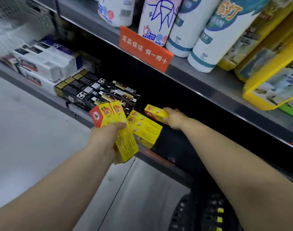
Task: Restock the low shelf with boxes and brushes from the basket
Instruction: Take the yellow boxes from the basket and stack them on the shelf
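While at shelf (174, 147), hands (104, 140) (174, 120) around boxes (125, 144) (155, 112).

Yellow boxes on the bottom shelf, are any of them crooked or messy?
A little. The yellow boxes lying on the low shelf sit slanted, not lined up like the neat black boxes beside them. The right hand grips one more box; the left hand holds a loose bunch. Nothing looks damaged.

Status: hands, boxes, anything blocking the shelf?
Left hand gripping several yellow boxes. Right hand holding one yellow box in low shelf. Black boxes left of gap, not blocking.
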